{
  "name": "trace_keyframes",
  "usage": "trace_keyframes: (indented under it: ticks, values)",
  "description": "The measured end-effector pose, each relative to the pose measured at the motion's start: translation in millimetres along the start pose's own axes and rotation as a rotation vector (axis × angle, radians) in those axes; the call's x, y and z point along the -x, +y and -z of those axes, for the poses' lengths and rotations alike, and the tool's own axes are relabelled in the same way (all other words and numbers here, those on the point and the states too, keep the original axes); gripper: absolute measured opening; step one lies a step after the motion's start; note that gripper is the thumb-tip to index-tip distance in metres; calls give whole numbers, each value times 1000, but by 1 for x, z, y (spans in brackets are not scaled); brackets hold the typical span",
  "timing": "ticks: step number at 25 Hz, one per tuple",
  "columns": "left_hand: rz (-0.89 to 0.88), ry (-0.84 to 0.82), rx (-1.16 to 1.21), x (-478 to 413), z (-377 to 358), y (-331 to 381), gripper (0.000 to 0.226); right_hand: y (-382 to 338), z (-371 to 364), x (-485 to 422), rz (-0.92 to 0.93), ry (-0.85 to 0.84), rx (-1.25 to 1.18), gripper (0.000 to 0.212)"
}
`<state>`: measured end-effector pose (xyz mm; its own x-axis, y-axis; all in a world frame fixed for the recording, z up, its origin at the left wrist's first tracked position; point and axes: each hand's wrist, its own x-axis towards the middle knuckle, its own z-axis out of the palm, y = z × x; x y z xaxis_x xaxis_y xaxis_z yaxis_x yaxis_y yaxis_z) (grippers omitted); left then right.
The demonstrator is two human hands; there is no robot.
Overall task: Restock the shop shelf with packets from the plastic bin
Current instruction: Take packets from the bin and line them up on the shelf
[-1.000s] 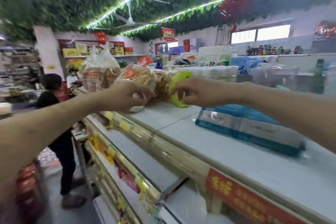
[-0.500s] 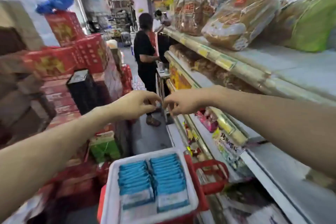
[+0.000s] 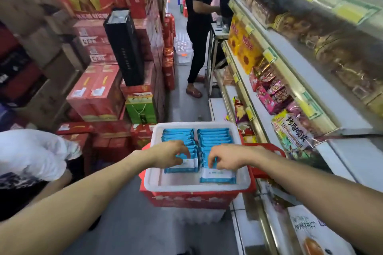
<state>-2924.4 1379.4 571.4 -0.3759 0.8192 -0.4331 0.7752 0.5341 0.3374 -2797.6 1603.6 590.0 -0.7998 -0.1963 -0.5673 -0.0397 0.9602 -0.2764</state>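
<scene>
A white plastic bin (image 3: 196,187) sits on a red basket (image 3: 186,200) in the aisle just below me. It holds two rows of blue-and-white packets, a left row (image 3: 178,135) and a right row (image 3: 213,135). My left hand (image 3: 169,154) is down in the bin with its fingers curled around the front packets of the left row. My right hand (image 3: 227,158) pinches the front packets of the right row. The packets still rest in the bin. The shop shelf (image 3: 315,83) runs along my right side.
The shelf tiers hold bread, pink snack packs and a large printed bag (image 3: 290,130). Stacked red cartons (image 3: 97,93) and a black box (image 3: 124,45) line the left. A person in black (image 3: 196,27) stands further up the narrow aisle. Someone in white (image 3: 31,151) is close on my left.
My view dropped from the top shelf to the bin. Both hands left the bread bags on the top shelf, came down together and now reach into the packet rows.
</scene>
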Motion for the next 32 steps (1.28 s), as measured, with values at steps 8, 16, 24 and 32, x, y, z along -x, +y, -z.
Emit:
trace_keyframes:
  ticks: [8, 16, 24, 32]
  values:
    - [-39, 79, -196, -10, -39, -22, 41, 10, -39, -10, -38, 154, -1, 31]
    - [-96, -46, -46, -17, -51, -26, 41, 12, -49, -9, -60, -5, -122, 35]
    - [-117, 16, 5, -19, -10, -28, 44, 10, -20, 0, -35, 86, -129, 27]
    - [-300, 247, 55, -11, 201, 37, 44, 27, 157, 104, -47, 390, -83, 35]
